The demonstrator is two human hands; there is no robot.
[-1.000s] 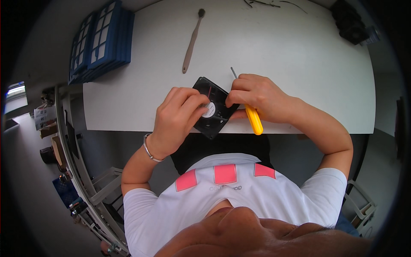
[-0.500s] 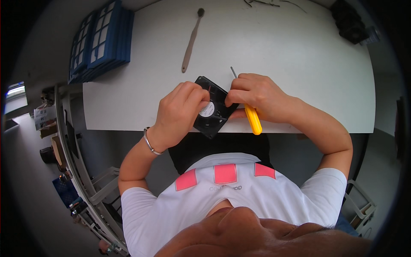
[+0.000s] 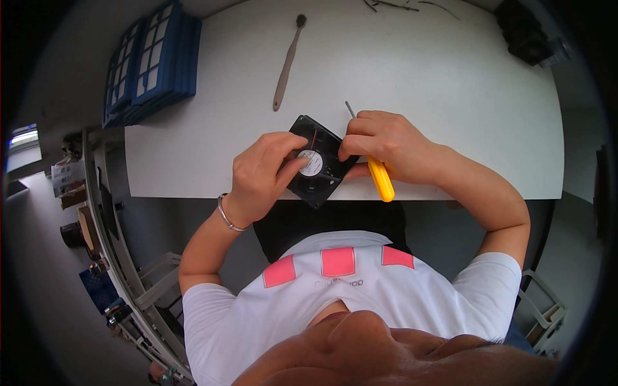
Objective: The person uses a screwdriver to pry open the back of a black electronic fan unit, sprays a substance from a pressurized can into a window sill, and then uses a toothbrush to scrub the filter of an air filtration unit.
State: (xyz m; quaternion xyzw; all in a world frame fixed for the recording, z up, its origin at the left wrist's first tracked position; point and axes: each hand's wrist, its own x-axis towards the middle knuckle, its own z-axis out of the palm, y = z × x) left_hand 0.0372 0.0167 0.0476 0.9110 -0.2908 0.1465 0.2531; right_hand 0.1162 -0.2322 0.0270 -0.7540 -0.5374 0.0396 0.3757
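Observation:
A black square cooling fan (image 3: 331, 168) with a round white label and a short red wire is held tilted over the table's front edge. My right hand (image 3: 393, 143) grips its right side between thumb and fingers. The same hand also holds a screwdriver with a yellow handle (image 3: 381, 180), its metal shaft sticking up past the knuckles. My left hand (image 3: 261, 168) is at the fan's left side, open, with thumb and forefinger apart. The thumb tip lies over the label's edge; whether it presses there I cannot tell.
On the white table (image 3: 438, 83) a brown-handled brush (image 3: 285, 74) lies beyond the fan. Stacked blue frames (image 3: 151, 61) stand at the far left. Dark wire pieces (image 3: 396, 6) lie at the far edge, and black fans (image 3: 524, 35) are piled at the far right.
My left hand has drawn back a little to the left, its thumb and forefinger spreading apart and uncovering more of the fan and red wire. My right hand has stayed nearly still.

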